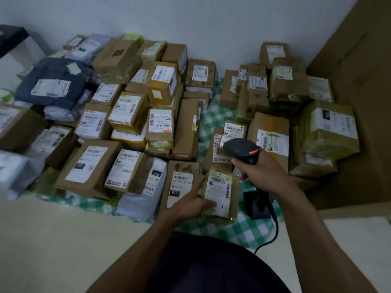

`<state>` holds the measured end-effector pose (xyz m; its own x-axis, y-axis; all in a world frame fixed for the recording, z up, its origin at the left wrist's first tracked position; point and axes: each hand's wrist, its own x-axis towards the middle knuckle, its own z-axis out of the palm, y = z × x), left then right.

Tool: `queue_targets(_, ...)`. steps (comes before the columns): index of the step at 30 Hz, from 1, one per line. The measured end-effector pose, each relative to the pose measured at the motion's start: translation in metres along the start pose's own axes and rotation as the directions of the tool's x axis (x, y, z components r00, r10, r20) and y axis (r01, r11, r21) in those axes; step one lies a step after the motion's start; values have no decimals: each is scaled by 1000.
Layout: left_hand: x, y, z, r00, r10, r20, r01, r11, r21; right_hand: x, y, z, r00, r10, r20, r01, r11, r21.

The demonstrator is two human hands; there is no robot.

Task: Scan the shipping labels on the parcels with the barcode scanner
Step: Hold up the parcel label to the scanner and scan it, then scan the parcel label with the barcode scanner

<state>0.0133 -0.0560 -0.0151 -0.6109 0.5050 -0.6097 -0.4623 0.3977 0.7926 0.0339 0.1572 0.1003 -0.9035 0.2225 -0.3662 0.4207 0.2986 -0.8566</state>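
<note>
My left hand [191, 203] holds a small tape-wrapped parcel [227, 187] by its lower left corner, thumb on its white shipping label [219, 191], which faces up. My right hand [260, 172] grips the handle of a black barcode scanner [241, 150], held just above and behind that parcel. An orange-red light shows on the scanner's head. The scanner's black cable [273, 231] trails down toward me. A black scanner stand [257, 205] sits on the cloth under my right wrist.
Many labelled cardboard parcels [127, 115] and grey poly bags [143, 199] lie stacked on a green checked cloth [243, 229] on the floor. A second pile [281, 89] stands at the right against a large cardboard sheet [359, 102]. A white wall is behind.
</note>
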Motion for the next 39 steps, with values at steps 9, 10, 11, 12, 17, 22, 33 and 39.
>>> queue_targets(9, 38, -22, 39, 993, -7, -114, 38, 962, 271, -13, 28, 4, 997, 77, -9, -77, 997, -28)
queue_targets(10, 42, -28, 41, 984, 29, -173, 29, 945, 325, -13, 31, 4, 997, 78, 1, -78, 996, -33)
queue_targets(11, 47, -33, 43, 972, 85, -219, -2, 934, 356, -14, 32, 3, 997, 76, 8, -76, 996, -44)
queue_targets(12, 52, -38, 43, 955, 147, -257, -40, 925, 379, -13, 33, 3, 997, 74, 12, -73, 996, -56)
queue_targets(17, 87, -33, 32, 861, 338, -381, -148, 882, 447, -14, 34, -1, 999, 53, 11, -53, 998, -26)
queue_targets(22, 109, 16, 17, 895, 377, -241, -190, 807, 559, -8, 42, -6, 997, 74, -20, -75, 997, -37)
queue_targets(33, 103, 18, 22, 875, 431, -220, -323, 859, 397, 4, 47, 1, 995, 91, -33, -91, 996, -7)
queue_targets(39, 52, -27, -17, 762, 393, -514, -145, 878, 456, 11, 44, 21, 994, 62, 87, -60, 998, -28)
